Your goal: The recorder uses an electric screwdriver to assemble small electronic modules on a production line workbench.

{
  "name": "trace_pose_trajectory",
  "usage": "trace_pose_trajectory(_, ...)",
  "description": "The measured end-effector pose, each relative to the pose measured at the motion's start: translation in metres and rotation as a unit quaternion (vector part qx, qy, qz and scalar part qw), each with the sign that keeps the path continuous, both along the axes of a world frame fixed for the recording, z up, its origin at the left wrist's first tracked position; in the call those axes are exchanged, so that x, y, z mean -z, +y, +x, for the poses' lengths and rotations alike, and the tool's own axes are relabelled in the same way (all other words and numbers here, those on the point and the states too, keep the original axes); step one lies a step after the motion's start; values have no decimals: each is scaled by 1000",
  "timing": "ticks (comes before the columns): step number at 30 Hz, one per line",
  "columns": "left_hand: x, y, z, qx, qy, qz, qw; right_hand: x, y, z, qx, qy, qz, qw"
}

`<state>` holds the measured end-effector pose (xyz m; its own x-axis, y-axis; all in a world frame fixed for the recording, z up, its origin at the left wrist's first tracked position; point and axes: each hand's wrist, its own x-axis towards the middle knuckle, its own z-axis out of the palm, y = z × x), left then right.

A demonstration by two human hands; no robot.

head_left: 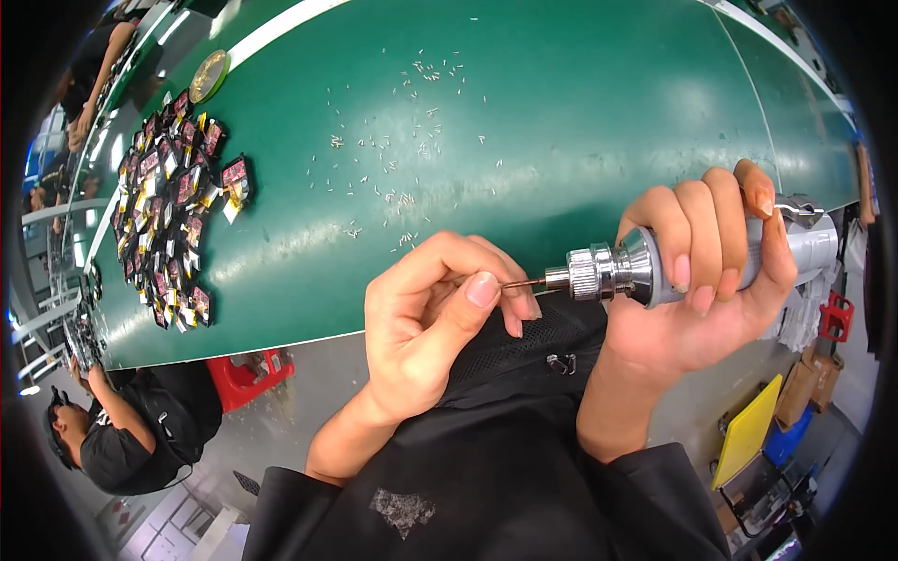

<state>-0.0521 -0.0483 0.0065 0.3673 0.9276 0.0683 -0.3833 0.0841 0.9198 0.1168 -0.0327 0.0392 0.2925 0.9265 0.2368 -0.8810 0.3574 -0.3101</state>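
Bright light glares off the green surface (599,122) and glints on the electric screwdriver (638,267); fisheye distortion bends edges near the black rim, where detail softens.

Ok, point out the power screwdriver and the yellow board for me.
Power screwdriver (613,271), head view: its metal collar.
Yellow board (749,430), head view: the middle of its flat face.

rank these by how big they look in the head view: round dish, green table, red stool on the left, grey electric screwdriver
1. green table
2. grey electric screwdriver, partly covered by fingers and looming near the camera
3. red stool, partly hidden
4. round dish
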Motion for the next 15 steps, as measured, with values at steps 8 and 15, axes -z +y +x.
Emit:
trace_pose_trajectory(8, -2, 2, 1, 3, -32, -33, 999, 0, -1, 2, 1, -22, -2, 1000)
trace_pose_trajectory(15, 0, 10, 11, -31, 213, 146, 965, 5, 2, 13, 15, -60, -11, 998)
